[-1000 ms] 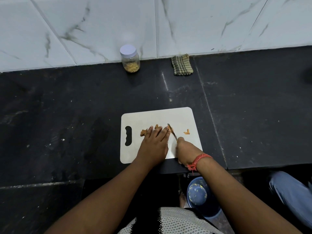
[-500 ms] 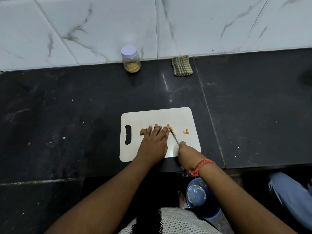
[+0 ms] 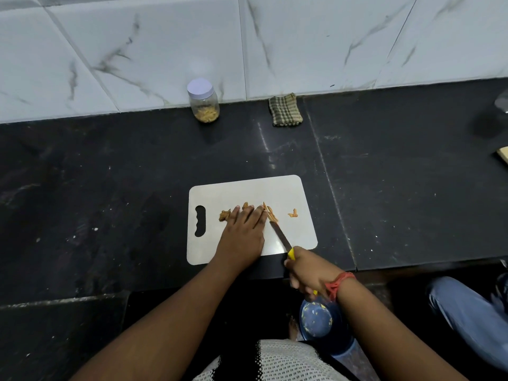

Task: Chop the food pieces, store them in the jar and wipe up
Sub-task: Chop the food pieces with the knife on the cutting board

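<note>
Fingers (image 3: 248, 215) of the left hand (image 3: 243, 232) lie straight, pressed together on the food (image 3: 272, 214); right hand (image 3: 308, 273) grips the knife (image 3: 280, 235), blade tip just right of them.

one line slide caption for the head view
Left hand steadies food pieces on cutting board while right hand draws the knife.

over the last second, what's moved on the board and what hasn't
The right hand, gripping the knife, has drawn back toward the person, off the board's near edge, so more of the blade and a bit of yellow handle show; the tip stays by the food pieces. The left hand still rests flat over the pieces. Board, jar and cloth have not moved.
</note>
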Available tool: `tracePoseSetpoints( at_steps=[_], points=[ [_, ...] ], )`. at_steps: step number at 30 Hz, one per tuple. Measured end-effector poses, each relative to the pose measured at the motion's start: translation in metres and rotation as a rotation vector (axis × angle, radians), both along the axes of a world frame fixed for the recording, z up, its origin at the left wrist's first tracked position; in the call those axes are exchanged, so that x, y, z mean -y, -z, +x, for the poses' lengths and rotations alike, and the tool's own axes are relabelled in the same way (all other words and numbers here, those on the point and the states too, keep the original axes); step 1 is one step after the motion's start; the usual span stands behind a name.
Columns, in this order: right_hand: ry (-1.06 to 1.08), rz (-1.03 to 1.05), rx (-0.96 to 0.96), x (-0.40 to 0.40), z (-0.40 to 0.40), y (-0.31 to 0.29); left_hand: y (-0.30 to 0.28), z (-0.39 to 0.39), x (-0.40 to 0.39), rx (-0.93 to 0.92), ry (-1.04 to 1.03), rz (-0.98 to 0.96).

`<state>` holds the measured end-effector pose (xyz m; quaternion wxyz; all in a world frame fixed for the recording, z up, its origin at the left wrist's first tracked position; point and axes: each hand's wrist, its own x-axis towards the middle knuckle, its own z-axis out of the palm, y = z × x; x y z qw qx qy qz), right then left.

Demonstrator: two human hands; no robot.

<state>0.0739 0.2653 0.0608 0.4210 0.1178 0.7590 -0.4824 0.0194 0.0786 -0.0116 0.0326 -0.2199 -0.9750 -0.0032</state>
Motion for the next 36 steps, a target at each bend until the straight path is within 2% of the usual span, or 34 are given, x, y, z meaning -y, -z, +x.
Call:
tracePoseSetpoints(
  at_steps=[2, 5, 11, 14, 20, 28, 36],
  points=[
    [0.152, -0.275, 0.18, -0.005, 0.006, -0.006, -0.001, 0.001, 0.0, -0.011, 0.003, 0.001],
    [0.236, -0.41, 0.222, -0.01, 0.008, -0.007, -0.002, 0.002, 0.001, -0.011, 0.001, 0.014],
    [0.459, -0.452, 0.053, -0.014, -0.002, -0.011, -0.006, -0.004, 0.003, -0.016, 0.009, 0.075],
    [0.5, -0.462, 0.009, -0.014, -0.01, -0.014, -0.009, -0.011, 0.002, -0.001, 0.047, 0.047],
    [0.466, -0.442, -0.02, -0.01, -0.014, -0.013, -0.019, -0.027, 0.003, 0.047, 0.019, -0.011],
    [0.403, -0.398, -0.035, -0.005, -0.022, -0.016, -0.026, -0.04, 0.011, -0.014, -0.126, 0.143],
    [0.344, -0.362, -0.074, 0.004, -0.033, -0.012, -0.036, -0.05, -0.003, 0.135, -0.324, 0.119]
  ],
)
